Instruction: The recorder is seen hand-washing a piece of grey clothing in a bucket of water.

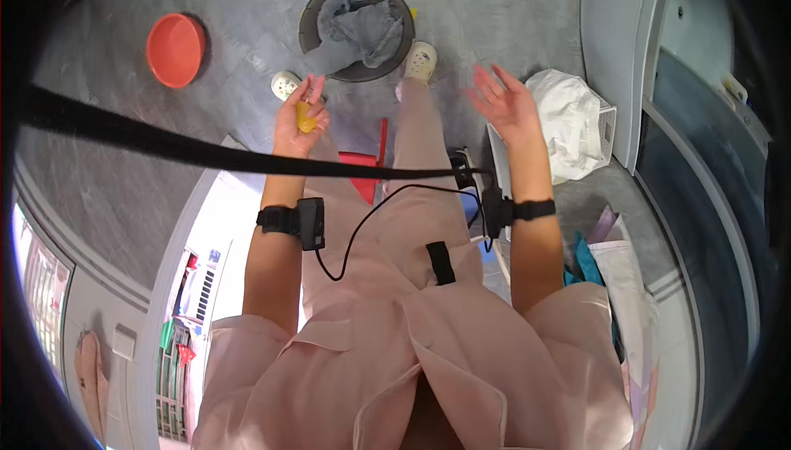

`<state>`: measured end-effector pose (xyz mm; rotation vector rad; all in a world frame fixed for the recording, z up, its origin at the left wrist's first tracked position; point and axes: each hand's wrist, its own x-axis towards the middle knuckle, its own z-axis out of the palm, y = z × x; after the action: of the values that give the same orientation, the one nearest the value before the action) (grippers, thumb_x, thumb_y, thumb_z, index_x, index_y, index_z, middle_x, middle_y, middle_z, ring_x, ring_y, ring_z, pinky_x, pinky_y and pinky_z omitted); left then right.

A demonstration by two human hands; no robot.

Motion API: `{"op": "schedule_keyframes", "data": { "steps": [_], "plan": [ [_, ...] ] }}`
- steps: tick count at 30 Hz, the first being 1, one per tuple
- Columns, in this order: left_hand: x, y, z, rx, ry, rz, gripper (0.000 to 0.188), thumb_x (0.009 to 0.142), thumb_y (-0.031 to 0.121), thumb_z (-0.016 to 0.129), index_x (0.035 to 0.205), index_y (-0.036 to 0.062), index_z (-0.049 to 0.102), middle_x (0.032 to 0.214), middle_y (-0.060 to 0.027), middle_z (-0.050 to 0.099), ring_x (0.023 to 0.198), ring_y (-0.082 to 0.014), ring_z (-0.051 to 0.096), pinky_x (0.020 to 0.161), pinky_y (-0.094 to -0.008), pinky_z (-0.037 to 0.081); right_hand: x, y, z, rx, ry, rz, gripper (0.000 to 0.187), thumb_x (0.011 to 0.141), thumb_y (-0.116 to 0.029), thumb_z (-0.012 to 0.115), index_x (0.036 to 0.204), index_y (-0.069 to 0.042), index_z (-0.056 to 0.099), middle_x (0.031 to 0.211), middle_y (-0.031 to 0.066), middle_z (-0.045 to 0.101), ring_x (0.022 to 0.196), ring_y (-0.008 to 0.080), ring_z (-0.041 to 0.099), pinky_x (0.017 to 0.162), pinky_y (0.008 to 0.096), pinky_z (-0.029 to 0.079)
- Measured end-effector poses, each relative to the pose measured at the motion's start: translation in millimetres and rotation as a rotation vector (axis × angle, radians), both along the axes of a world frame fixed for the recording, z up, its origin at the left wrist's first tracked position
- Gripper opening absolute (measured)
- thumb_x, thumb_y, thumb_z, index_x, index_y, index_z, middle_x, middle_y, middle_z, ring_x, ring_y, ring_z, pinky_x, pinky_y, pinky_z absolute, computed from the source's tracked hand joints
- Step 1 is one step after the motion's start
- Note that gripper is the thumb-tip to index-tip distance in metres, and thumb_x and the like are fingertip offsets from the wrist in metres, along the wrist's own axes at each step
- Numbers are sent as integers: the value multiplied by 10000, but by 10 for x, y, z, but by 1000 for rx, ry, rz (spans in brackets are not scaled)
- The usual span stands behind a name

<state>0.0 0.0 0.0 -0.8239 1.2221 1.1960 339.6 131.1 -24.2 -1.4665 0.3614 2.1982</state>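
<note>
My left hand [297, 124] has its fingers curled around a small yellow block [306, 117] that looks like a bar of soap; part of it is hidden by the fingers. Palm up and with spread fingers, my right hand [507, 108] holds nothing. Beyond both hands, a dark round basin [309, 21] rests on the floor. Wet-looking grey cloth [362, 30] lies bunched in it, and some hangs toward the near left rim. Neither hand touches the basin or the cloth.
A red basin [175, 50] is on the floor at far left. White cloth [564, 120] fills a white basket [608, 133] on the right, near a grey curved-frame enclosure [610, 38]. A red plastic object [361, 171] lies between my legs. A black strap [206, 153] crosses the view.
</note>
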Motion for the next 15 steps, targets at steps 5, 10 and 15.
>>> {"op": "schedule_keyframes", "data": {
  "steps": [5, 10, 15],
  "plan": [
    [-353, -81, -375, 2, -151, -33, 192, 865, 161, 600, 1046, 104, 574, 1158, -64, 603, 462, -107, 384, 502, -262, 350, 38, -232, 444, 0, -91, -237, 228, 912, -138, 526, 1104, -23, 481, 1264, 211, 519, 1156, 291, 507, 1006, 479, 403],
    [-1074, -279, -696, 11, -179, -61, 232, 886, 173, 559, 1105, 100, 544, 1155, -67, 602, 464, -100, 387, 487, -258, 348, -457, -267, 499, 88, -198, -240, 173, 908, -125, 524, 1041, -16, 515, 1273, 216, 504, 1146, 288, 514, 1009, 489, 398],
    [-1940, -359, -908, 14, -109, -173, 327, 871, 141, 547, 1189, 71, 509, 1237, -68, 556, 480, -94, 386, 488, -243, 348, -1264, -106, 104, 100, -253, -184, 378, 939, -118, 462, 1261, 27, 327, 1286, 232, 475, 1148, 308, 508, 1015, 512, 389]
  ]
}}
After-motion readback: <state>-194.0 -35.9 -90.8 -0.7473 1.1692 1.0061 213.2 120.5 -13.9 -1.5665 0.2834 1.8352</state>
